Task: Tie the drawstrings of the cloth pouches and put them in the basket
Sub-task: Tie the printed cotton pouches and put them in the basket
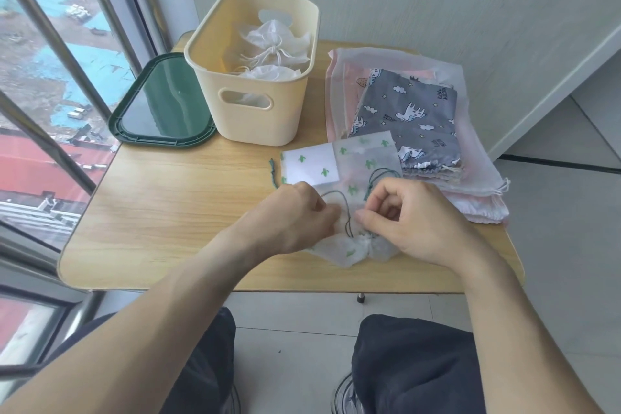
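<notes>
Two tied white pouches (274, 44) are sitting in my basket (255, 118); my left hand (299, 215) and right hand (413, 222) are pinching the cactus pouch's (349, 178) green drawstring (346, 212), the green lid (161, 104) lying beside.

the left hand (299, 215) hides its own fingertips and part of the cactus pouch (349, 178).

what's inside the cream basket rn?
The cream basket holds white pouches with tied white drawstrings; at least two show. Its walls and the top pouches hide whatever lies lower.
</notes>
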Demonstrator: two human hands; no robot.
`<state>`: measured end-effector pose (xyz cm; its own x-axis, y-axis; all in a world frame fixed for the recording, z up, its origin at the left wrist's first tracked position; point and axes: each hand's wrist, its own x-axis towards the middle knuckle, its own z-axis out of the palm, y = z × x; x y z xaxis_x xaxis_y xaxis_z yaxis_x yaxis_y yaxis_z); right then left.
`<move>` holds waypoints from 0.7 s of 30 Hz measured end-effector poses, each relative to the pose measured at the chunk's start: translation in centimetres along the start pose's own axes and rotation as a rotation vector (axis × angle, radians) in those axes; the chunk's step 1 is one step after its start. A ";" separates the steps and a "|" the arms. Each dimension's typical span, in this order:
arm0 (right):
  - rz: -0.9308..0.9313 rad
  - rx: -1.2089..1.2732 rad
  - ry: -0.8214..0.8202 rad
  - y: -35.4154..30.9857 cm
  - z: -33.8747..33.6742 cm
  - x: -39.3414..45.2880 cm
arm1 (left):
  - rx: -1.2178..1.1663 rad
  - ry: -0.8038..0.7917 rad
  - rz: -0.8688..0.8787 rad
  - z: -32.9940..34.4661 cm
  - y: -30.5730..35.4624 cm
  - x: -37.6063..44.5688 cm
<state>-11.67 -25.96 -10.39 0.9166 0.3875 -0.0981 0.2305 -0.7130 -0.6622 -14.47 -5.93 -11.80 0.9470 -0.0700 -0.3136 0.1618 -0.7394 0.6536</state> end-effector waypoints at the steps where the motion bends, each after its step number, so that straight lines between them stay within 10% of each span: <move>1: 0.004 -0.008 0.009 0.1 -0.2 -0.1 | -0.017 -0.054 -0.012 0.0 0.1 0.0; 9: -0.040 -0.121 0.138 0.8 -1.8 -1.0 | -0.080 -0.158 0.005 -0.3 1.0 -0.5; 21: 0.011 -0.112 -0.208 1.0 -1.3 -1.4 | -0.138 -0.093 0.050 2.0 1.7 -0.4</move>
<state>-12.26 -27.97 -9.93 0.8347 0.4832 -0.2640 0.2662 -0.7739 -0.5747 -15.13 -8.46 -11.92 0.9262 -0.1706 -0.3362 0.1576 -0.6349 0.7563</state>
